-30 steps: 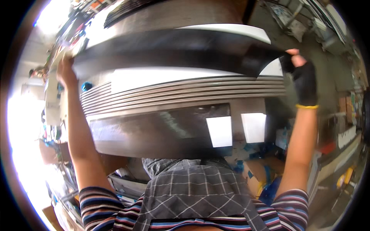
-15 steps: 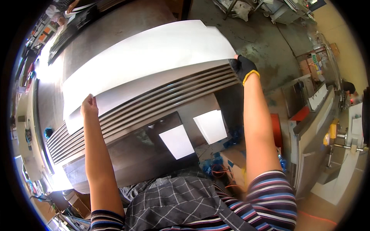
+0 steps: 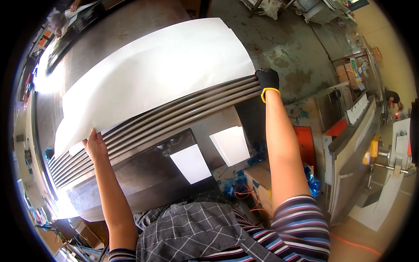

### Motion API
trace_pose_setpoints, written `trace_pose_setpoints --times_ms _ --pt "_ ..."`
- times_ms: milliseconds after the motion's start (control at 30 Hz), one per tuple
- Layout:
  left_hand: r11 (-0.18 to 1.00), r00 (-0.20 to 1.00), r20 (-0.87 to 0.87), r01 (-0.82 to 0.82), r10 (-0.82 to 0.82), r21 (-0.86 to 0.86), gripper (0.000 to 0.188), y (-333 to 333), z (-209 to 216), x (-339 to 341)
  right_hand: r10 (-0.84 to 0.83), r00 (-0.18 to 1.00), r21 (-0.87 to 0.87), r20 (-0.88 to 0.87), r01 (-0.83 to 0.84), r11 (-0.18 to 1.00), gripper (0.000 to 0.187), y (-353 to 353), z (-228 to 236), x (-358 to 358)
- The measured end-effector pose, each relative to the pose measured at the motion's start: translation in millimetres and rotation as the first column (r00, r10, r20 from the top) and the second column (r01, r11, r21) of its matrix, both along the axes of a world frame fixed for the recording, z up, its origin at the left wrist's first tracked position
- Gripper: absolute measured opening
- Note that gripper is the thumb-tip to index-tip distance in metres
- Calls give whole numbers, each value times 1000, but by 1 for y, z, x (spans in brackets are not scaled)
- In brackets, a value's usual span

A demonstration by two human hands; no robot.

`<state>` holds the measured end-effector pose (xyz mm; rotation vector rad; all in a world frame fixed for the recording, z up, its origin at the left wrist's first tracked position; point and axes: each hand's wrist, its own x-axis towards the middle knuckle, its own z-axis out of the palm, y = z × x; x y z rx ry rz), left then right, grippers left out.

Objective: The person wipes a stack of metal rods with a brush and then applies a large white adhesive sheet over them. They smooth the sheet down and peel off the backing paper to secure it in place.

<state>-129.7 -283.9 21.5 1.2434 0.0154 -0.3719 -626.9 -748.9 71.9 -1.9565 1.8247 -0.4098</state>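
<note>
A long, wide white sheet [image 3: 161, 61] lies across the table over a stack of long, ribbed dark metal strips [image 3: 183, 107]. My bare left hand [image 3: 96, 146] pinches its near edge toward the left end, thumb on top. At the right near corner my right hand [image 3: 267, 80], in a black glove with a yellow cuff, is closed on the sheet beside the ends of the strips; its fingertips are mostly hidden. Closer to me, a white paper [image 3: 191, 164] rests on a dark plate [image 3: 144, 174], and a small stack of white papers [image 3: 230, 146] lies to its right.
A cardboard box [image 3: 258, 181] with blue plastic film [image 3: 312, 183] around it stands below on the right. Large upright panels [image 3: 349, 148] lean farther right. Other dark strips [image 3: 76, 37] lie at the far left, near another person's hand [image 3: 75, 6].
The near edge of the white sheet has come down toward the metal strips, hiding most of the pale layer beneath. My left hand has moved nearer to me, my right slightly left and nearer.
</note>
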Motion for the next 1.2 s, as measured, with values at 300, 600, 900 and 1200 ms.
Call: trace_pose_setpoints --times_ms 300,600,900,1200 --pt "963 995 89 7 -32 269 33 33 -7 3 114 992 -53 -47 -116 992 30 -4 -10 13" --pt "943 918 -234 -287 321 167 11 82 48 88 227 923 103 -310 -205 973 43 -53 -28 -38" --pt "886 935 -212 -173 286 431 10 134 86 122 32 999 203 14 -34 979 42 -57 -17 -55" --pt "749 985 -92 -51 148 660 7 138 83 122 -75 960 269 269 -1 963 41 -82 -51 -89"
